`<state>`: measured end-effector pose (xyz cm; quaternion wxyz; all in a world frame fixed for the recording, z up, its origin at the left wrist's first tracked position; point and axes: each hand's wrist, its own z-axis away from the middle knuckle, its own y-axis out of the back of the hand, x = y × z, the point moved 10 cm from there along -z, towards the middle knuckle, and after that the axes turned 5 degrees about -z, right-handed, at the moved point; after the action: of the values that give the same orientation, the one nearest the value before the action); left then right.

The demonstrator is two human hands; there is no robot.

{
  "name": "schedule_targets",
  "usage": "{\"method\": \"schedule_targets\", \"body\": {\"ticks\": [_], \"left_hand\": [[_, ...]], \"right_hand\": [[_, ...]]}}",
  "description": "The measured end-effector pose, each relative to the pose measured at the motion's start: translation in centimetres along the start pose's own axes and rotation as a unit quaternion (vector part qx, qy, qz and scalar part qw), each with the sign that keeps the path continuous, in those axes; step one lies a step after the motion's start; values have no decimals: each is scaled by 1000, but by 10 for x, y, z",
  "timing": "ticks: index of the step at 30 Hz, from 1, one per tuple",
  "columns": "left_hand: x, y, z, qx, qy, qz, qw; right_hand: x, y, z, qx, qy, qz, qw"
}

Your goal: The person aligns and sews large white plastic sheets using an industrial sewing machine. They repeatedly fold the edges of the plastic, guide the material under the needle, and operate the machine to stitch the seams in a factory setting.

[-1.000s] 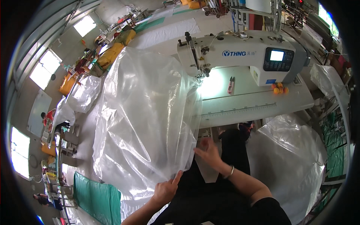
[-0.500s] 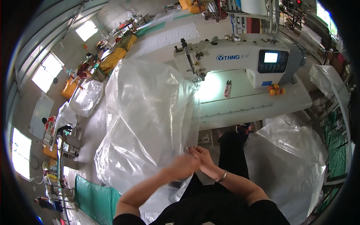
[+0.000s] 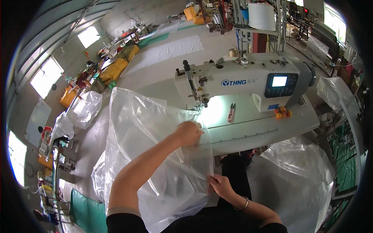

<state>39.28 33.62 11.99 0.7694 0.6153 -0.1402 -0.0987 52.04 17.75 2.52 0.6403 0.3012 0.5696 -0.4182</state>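
A large sheet of clear plastic film hangs over the front of the sewing machine's table, its upper edge running in by the needle area. On the film near the needle, my left hand is closed with curled fingers gripping a fold. Nearer my body, my right hand pinches the film's right edge between thumb and fingers. The white sewing machine stands just beyond both hands, its lamp lit. A small pair of thread snips lies on the table to the right of the needle.
Several small orange fruits sit at the machine's right. A ruler strip runs along the table front. More plastic film is heaped at the right, beside my leg. A white thread cone stands behind the machine. Green sheeting lies lower left.
My left hand has moved away from my right hand, up the film toward the needle. My right hand still pinches the edge. The film is spread flatter, and the view has tilted up.
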Motion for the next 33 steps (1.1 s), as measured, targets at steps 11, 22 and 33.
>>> {"method": "schedule_targets", "body": {"ticks": [11,22,33], "left_hand": [[-35,16,3,362,-6,137,922],[-42,11,-8,365,-24,144,920],[-44,4,-16,321,-16,141,936]], "right_hand": [[-99,61,-103,88,127,257,954],[-118,44,-231,168,146,523,822],[-114,39,-221,192,135,473,849]]}}
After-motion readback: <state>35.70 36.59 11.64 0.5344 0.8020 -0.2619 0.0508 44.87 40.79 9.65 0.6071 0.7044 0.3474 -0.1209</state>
